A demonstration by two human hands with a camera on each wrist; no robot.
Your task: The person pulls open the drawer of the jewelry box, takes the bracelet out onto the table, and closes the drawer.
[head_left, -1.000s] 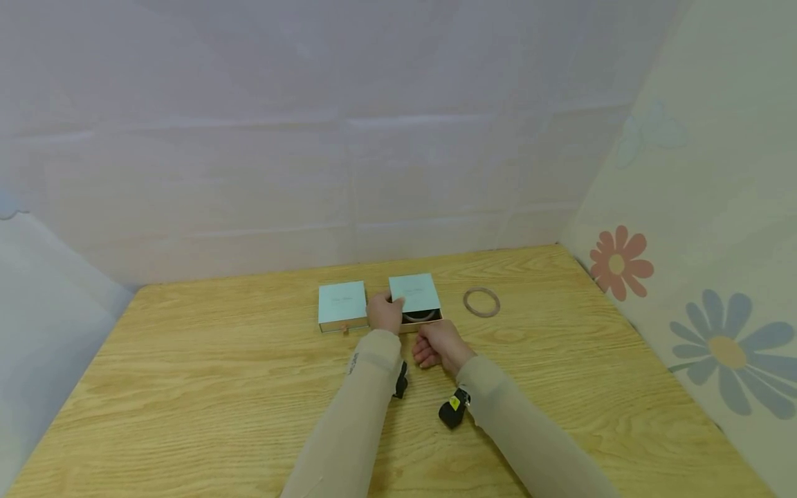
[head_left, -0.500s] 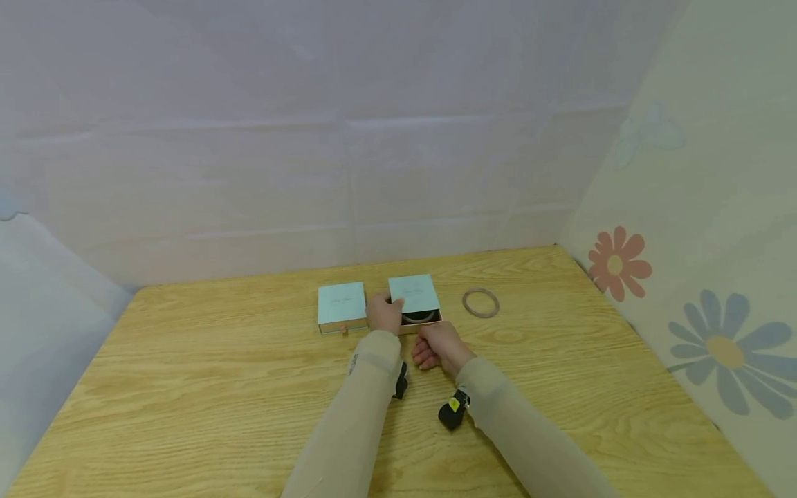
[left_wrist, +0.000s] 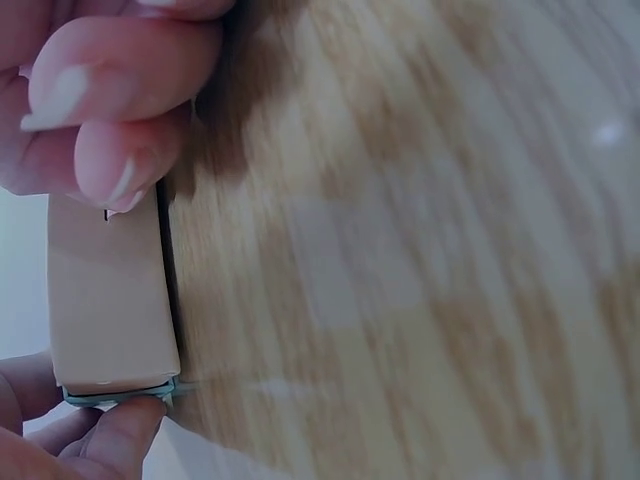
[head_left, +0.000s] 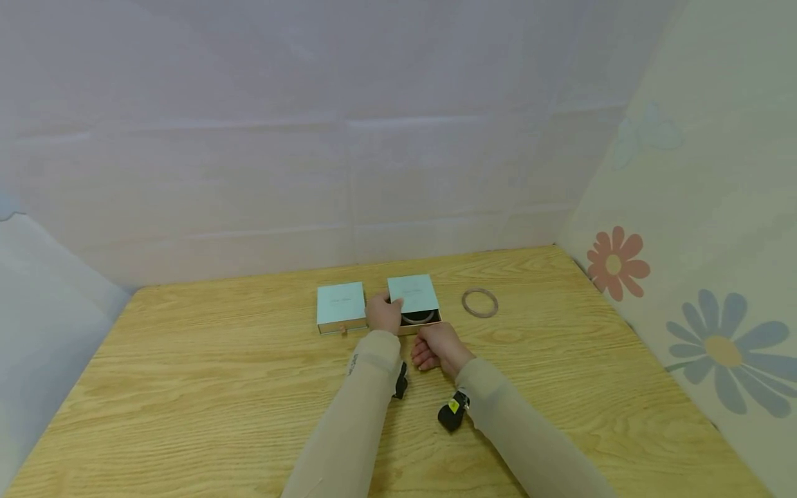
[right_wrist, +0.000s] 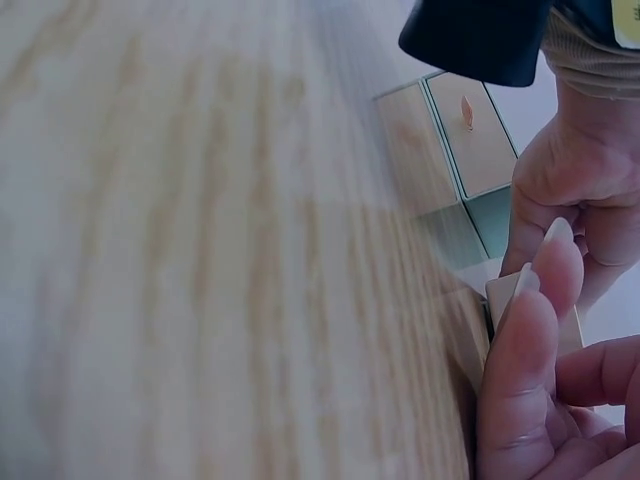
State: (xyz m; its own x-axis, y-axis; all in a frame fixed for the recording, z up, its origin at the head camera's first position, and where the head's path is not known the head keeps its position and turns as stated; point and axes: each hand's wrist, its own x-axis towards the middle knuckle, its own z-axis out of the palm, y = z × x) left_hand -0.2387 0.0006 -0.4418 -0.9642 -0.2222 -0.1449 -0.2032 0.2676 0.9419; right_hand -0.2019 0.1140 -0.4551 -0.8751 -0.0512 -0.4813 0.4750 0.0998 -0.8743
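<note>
A pale blue drawer box (head_left: 414, 290) sits toward the back of the table, its drawer pulled partway out at the front. Inside the dark drawer lies a bangle (head_left: 418, 322), half under the box top. My left hand (head_left: 383, 312) grips the left side of the box, thumb on top. At the middle of the beige drawer front (left_wrist: 110, 300), my right hand (head_left: 439, 346) has its fingers curled and pinching; the left wrist view shows a slit just beneath these fingertips. The pull tab itself is hidden by the fingers.
A second pale blue box (head_left: 340, 301), with its drawer in and a small pull tab (head_left: 343, 330) showing, stands left of my left hand. Right of the gripped box, another bangle (head_left: 480, 316) lies on the wooden table (head_left: 187, 387). Cloth walls (head_left: 249, 194) rise behind and at both sides.
</note>
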